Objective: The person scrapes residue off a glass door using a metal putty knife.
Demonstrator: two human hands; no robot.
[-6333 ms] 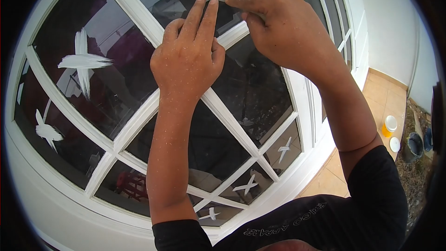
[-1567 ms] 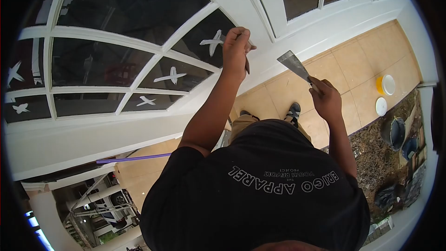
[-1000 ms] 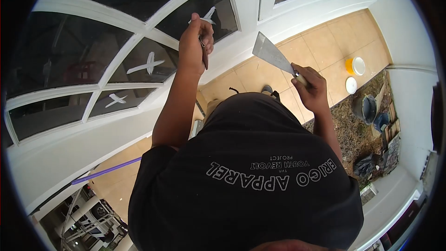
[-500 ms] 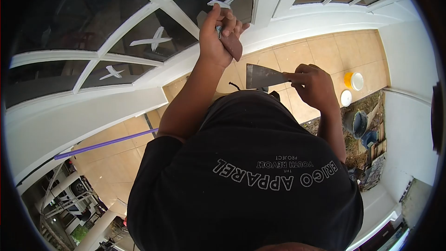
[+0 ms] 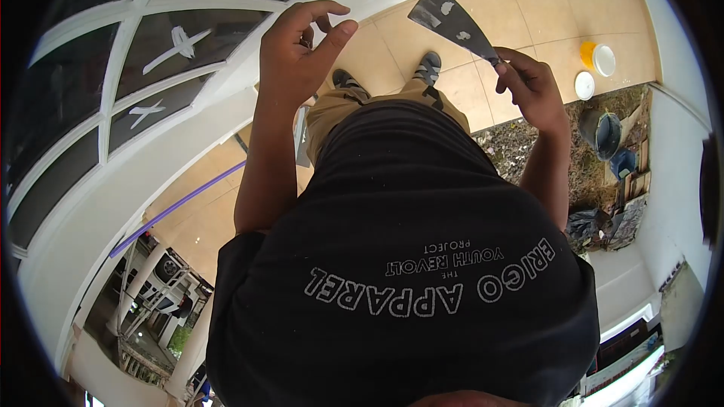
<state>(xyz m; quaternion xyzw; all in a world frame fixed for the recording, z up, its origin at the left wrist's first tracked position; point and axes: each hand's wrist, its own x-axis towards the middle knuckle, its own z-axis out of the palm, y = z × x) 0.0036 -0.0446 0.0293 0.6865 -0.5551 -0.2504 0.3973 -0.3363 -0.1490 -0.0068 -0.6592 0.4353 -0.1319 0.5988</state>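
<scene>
My right hand (image 5: 534,89) grips the handle of a putty knife (image 5: 455,24), its wide metal blade pointing up and left, with pale patches of residue on the blade. My left hand (image 5: 298,49) is raised near the window frame, its fingers bent and the thumb apart from the index finger. No object shows in it; part of the palm is hidden. Beside this hand is the white-framed window (image 5: 154,4), whose dark panes carry white crosses, one of them a white cross mark (image 5: 178,50).
Below are beige floor tiles (image 5: 520,15) and my feet in grey sandals (image 5: 427,66). To the right stand a yellow-and-white tub (image 5: 601,59), a white lid (image 5: 584,85) and a dark bucket (image 5: 605,136). A purple pole (image 5: 185,203) leans at left.
The brown sandpaper seen earlier in my left hand no longer shows. That hand has moved left, away from the pane. My right hand has tilted the putty knife upward, and the view has shifted.
</scene>
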